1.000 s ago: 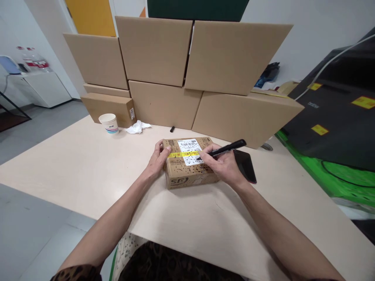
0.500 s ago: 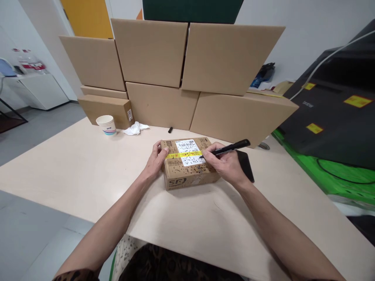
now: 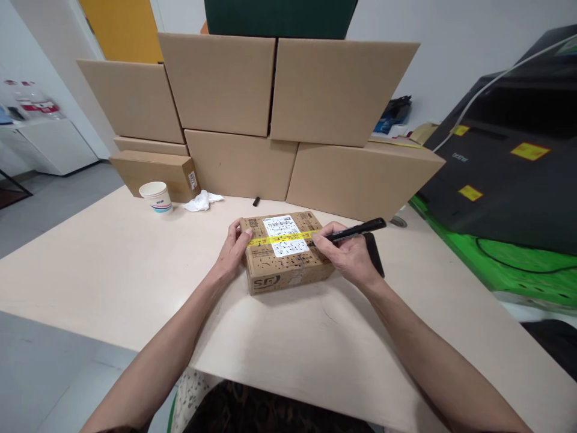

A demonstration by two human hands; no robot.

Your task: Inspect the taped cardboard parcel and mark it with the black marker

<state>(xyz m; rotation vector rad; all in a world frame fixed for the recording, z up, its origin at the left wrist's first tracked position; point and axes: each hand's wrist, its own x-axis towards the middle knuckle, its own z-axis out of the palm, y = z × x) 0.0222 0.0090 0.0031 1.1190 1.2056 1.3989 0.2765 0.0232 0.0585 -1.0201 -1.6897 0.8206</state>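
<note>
A cardboard parcel box (image 3: 274, 279) lies flat on the table in front of me. Its top carries a white shipping label (image 3: 293, 247), a strip of yellow tape (image 3: 265, 240) and many small black marks. My left hand (image 3: 232, 252) grips the box's left side, thumb on top and fingers around the far corner. Between the fingers of my right hand (image 3: 349, 255) is a black marker pen (image 3: 363, 228), slanting up to the right. Its tip is at the label's right edge, partly hidden by the fingers; whether it touches I cannot tell.
A black pen cap (image 3: 256, 201) lies behind the box. Further left are a crumpled tissue (image 3: 204, 201) and a paper cup (image 3: 156, 198). Large cardboard boxes (image 3: 238, 162) stand stacked along the table's back. A dark phone-like object (image 3: 375, 255) lies partly behind my right hand.
The whole view has shifted, so things appear slightly further left. The marker has tilted a little flatter, its tip staying around the label's right edge. The left hand keeps its hold on the box.
</note>
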